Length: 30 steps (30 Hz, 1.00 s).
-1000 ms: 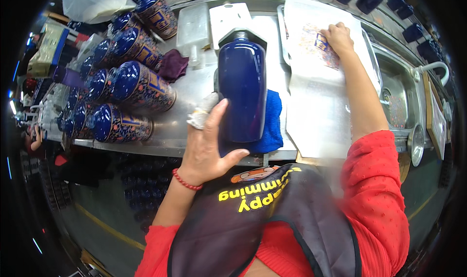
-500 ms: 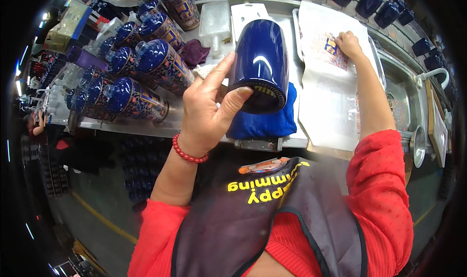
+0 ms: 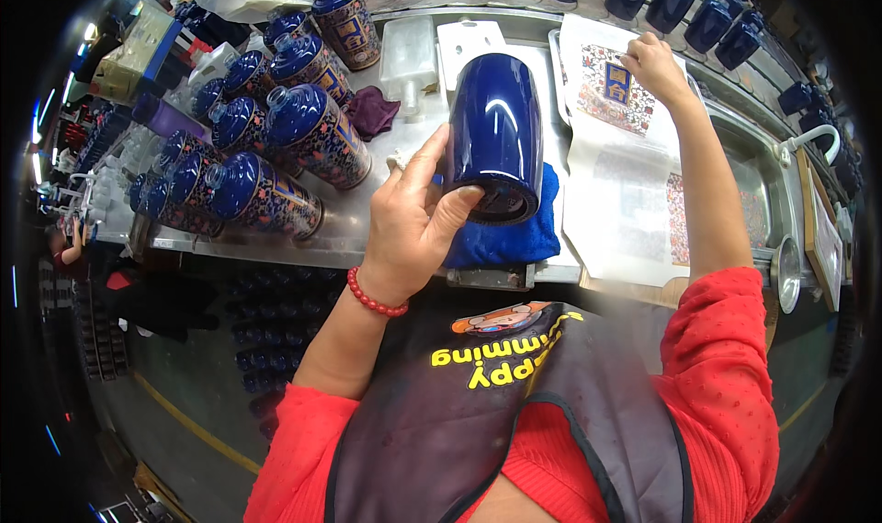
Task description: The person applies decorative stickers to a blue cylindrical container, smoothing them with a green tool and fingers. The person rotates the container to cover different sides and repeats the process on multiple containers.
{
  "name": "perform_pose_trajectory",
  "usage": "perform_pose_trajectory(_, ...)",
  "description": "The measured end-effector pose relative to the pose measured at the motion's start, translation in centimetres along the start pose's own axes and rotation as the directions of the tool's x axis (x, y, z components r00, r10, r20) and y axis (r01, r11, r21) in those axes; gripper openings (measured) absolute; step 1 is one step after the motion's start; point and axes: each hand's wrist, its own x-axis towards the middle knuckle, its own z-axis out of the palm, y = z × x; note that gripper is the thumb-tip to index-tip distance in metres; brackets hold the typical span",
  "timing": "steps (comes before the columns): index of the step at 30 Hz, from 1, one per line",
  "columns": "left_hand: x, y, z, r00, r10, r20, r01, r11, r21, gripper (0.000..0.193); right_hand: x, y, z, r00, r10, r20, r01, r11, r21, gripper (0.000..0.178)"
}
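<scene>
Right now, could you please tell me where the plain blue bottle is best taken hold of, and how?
Probably grip the bottle around its rounded lower body, from the left: its base faces the person, and the left hand is at that side, thumb by the base rim.

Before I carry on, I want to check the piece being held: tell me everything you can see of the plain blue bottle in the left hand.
The blue bottle is deep blue and glossy, with bright reflections; it looks like glazed ceramic or coated glass. Its visible side is rounded and bears no pattern. It is tilted, its dark, recessed base turned toward the person; the neck is out of sight. The left hand holds it, thumb by the base, above a blue cloth. Whether they touch is unclear.
</scene>
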Motion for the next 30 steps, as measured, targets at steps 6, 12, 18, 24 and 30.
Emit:
perform_pose_trajectory(6, -0.2, 0.4, -0.5, 0.988, -0.146, 0.053, 0.152, 0.977, -0.151, 0.069, 0.5, -1.5, -3.0, 0.996, -0.079, -0.038, 0.079, 0.997, 0.016, 0.024)
perform_pose_trajectory(12, -2.3, -2.8, 1.3, 0.990, 0.142, -0.018, -0.133, 0.962, 0.238, 0.070, -0.1, -3.9, -6.7, 0.988, -0.113, -0.106, 0.114, 0.993, 0.004, 0.025)
perform_pose_trajectory(18, -4.7, -4.4, 2.3, 0.987, 0.141, 0.070, -0.155, 0.800, 0.579, 0.076, -1.3, -7.0, -12.0, 0.961, -0.224, -0.164, 0.230, 0.973, 0.021, 0.022)
perform_pose_trajectory(24, -4.0, -4.4, 2.6, 0.990, 0.119, 0.069, -0.137, 0.802, 0.581, 0.085, -2.8, -9.9, -16.1, 0.935, -0.291, -0.203, 0.316, 0.943, 0.103, 0.021)
perform_pose_trajectory(30, -4.0, -5.4, 2.3, 0.991, 0.080, 0.110, -0.126, 0.852, 0.508, 0.089, -4.3, -12.3, -18.7, 0.926, -0.323, -0.197, 0.360, 0.912, 0.197, 0.022)
